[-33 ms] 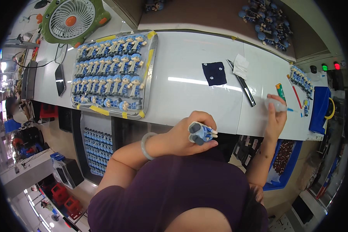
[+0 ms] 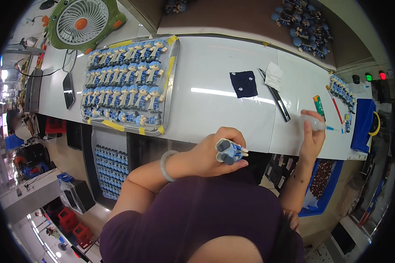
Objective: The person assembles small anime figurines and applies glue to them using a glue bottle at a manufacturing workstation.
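Blue figurine (image 2: 231,151) feet-up within left hand (image 2: 213,155), over table edge (image 2: 197,131)

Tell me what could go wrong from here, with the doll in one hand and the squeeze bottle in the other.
1. The left hand holds the small blue-clothed doll figure out past the edge of the white worktable; if the grip slips, it would likely fall to the floor.
2. The right hand holds the clear squeeze bottle with a blue nozzle over the table; it could drip there.
3. Beside that hand lie a green lighter and a red pencil that it could knock.
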The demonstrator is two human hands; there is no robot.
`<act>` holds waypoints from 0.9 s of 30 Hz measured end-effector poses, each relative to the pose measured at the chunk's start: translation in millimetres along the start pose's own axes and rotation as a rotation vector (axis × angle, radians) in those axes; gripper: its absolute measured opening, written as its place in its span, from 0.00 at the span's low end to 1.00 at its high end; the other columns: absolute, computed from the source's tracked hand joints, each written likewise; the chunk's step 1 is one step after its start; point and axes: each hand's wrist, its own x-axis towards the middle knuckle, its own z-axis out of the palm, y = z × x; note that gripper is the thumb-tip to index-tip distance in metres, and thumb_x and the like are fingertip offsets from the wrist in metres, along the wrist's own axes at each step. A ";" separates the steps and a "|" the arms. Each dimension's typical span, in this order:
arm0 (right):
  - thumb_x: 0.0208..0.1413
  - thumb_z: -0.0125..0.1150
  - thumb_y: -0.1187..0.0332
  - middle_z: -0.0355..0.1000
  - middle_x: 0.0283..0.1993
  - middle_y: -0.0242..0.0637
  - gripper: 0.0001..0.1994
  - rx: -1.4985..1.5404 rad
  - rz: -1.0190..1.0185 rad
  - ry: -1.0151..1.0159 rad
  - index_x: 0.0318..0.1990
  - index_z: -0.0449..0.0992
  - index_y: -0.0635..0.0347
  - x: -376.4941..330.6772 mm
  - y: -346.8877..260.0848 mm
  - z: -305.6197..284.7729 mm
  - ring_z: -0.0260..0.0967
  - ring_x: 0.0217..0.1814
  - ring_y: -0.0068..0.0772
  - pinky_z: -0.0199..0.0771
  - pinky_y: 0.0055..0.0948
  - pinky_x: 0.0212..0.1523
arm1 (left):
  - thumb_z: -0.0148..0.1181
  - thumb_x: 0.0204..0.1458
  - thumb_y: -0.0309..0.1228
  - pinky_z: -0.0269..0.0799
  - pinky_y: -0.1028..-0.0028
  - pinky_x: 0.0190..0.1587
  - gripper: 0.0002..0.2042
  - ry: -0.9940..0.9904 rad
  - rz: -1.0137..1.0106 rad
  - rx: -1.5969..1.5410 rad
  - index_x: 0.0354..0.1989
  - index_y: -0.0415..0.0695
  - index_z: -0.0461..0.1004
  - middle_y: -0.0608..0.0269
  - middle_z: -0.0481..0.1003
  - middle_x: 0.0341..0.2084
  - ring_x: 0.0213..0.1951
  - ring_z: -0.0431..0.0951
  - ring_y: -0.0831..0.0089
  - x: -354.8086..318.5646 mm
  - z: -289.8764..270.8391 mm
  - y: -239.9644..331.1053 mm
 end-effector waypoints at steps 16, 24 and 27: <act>0.40 0.63 0.78 0.72 0.36 0.38 0.19 0.219 0.154 -0.405 0.42 0.65 0.64 -51.4 -58.4 40.9 0.66 0.39 0.22 0.65 0.20 0.42 | 0.61 0.38 0.22 0.62 0.75 0.29 0.16 0.087 -0.002 0.242 0.36 0.39 0.63 0.58 0.66 0.29 0.26 0.68 0.69 -0.9 -3.6 11.5; 0.36 0.66 0.72 0.71 0.31 0.36 0.13 -0.116 -0.228 -0.396 0.33 0.72 0.61 -39.4 -68.0 39.7 0.66 0.34 0.31 0.65 0.24 0.35 | 0.62 0.34 0.23 0.63 0.75 0.33 0.17 0.084 -0.017 0.238 0.35 0.40 0.65 0.59 0.65 0.31 0.32 0.67 0.68 -0.4 -3.5 14.8; 0.37 0.65 0.70 0.70 0.30 0.36 0.13 -0.116 -0.287 -0.392 0.33 0.73 0.61 -40.6 -67.2 40.0 0.66 0.33 0.32 0.65 0.25 0.35 | 0.63 0.34 0.23 0.64 0.75 0.32 0.19 0.055 -0.001 0.319 0.37 0.40 0.63 0.58 0.66 0.31 0.30 0.68 0.68 -2.0 -2.5 15.2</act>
